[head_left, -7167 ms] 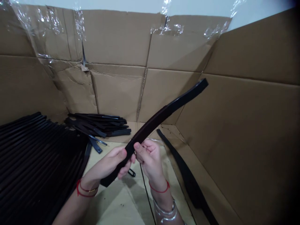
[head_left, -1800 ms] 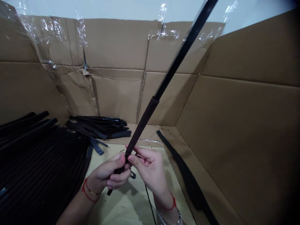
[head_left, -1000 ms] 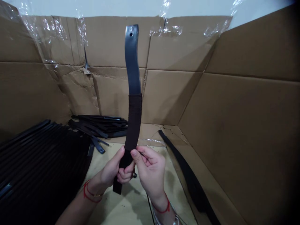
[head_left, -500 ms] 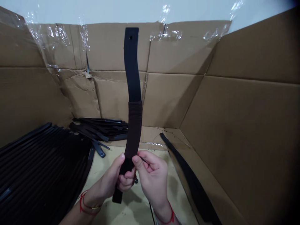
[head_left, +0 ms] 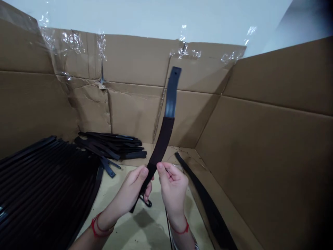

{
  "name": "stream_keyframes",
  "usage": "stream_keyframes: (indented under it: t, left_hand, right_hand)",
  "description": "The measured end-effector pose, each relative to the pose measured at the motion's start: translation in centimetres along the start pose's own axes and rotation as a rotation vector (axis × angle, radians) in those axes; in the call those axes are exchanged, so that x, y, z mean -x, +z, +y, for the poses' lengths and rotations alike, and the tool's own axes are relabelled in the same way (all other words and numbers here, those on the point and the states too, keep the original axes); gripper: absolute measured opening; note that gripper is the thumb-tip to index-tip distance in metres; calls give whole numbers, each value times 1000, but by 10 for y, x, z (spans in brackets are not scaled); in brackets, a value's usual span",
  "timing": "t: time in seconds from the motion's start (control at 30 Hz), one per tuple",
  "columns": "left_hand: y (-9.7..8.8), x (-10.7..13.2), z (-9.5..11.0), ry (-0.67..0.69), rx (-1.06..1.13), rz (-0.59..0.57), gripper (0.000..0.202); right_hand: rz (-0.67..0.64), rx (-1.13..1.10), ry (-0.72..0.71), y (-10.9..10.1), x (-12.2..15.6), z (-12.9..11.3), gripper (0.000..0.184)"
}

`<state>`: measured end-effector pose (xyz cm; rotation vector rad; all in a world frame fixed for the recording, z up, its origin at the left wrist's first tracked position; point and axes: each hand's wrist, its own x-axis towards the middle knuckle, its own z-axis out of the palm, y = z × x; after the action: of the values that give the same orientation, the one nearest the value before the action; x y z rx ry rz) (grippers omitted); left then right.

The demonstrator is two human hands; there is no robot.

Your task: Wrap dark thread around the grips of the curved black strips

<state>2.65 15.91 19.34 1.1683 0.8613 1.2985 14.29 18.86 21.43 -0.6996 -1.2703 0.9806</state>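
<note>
My left hand (head_left: 136, 184) is closed around the lower part of a flat, curved dark strip (head_left: 171, 99) with a hole near its upper end. A ribbed dark brown cord wrapping (head_left: 162, 140) covers the strip's middle. My right hand (head_left: 173, 189) is closed in a pinch at the strip's edge, just below the wrapping. A thin dark cord (head_left: 168, 227) hangs below that hand, and a short dark piece shows between its fingers. Under my left fingers a small black loop-shaped object (head_left: 147, 202) pokes out; its kind is unclear.
Many dark strips (head_left: 49, 187) lie in a row at left, with a looser pile (head_left: 114, 142) behind. Another long curved strip (head_left: 208, 203) lies at right. Cardboard walls (head_left: 137, 59), patched with clear tape, surround the pale work surface (head_left: 125, 229).
The strip has tilted, its top moving right and down. Both hands have risen slightly, still holding. The black loop below my left hand shows more.
</note>
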Motion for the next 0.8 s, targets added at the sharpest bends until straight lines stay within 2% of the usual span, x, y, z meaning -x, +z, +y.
stream_keyframes:
  t: [0.07, 0.1, 0.17, 0.23, 0.3, 0.33, 0.4, 0.47, 0.5, 0.53, 0.6, 0.63, 0.67, 0.7, 0.73, 0.8]
  left_hand:
    - [1, 4, 3, 22, 13, 54, 48]
    - [0, 6, 4, -5, 63, 43, 48]
    - [-5, 6, 2, -90, 183, -53, 49]
    - [-10, 4, -1, -181, 247, -204, 52]
    - [-14, 0, -4, -192, 192, -308, 59]
    - [-14, 0, -5, -146, 97, -278, 60]
    - [-11, 2, -4, 27, -199, -46, 56]
    - [-6, 7, -2, 180, -448, 202, 44]
    - [-5, 9, -1, 192, -472, 236, 43]
    - [-4, 11, 0, 155, -419, 184, 44]
    - [-5, 10, 0, -2, -186, -51, 51]
    - [-6, 9, 0, -66, -84, -153, 54]
    - [-7, 6, 0, -87, -33, -197, 56]
    - [-7, 4, 0, -61, -42, -168, 56]
    - [-7, 2, 0, -4, -85, -78, 55]
    - [-7, 1, -1, 59, -128, 82, 53]
  right_hand:
    - [-130, -124, 109, -3, -3, 4, 39]
    - [-232, -199, 181, -4, -4, 6, 41]
    - [-406, -312, 280, -5, -5, 9, 46]
    - [-446, -350, 286, -4, -3, 10, 46]
    - [-356, -315, 230, 0, -1, 8, 43]
    - [-278, -281, 191, 2, 0, 7, 41]
    - [-140, -225, 119, 6, 0, 5, 39]
    - [-140, -234, 139, 5, -2, 4, 39]
    - [-210, -274, 182, 3, -3, 4, 39]
    - [-304, -317, 227, 1, -5, 4, 39]
    - [-431, -358, 264, -3, -5, 3, 37]
    - [-431, -348, 247, -4, -5, 2, 36]
    - [-393, -323, 220, -4, -4, 0, 34]
    - [-339, -297, 194, -4, -3, -1, 33]
    - [-291, -282, 177, -3, -2, -1, 33]
    - [-290, -294, 190, -2, -2, -1, 37]
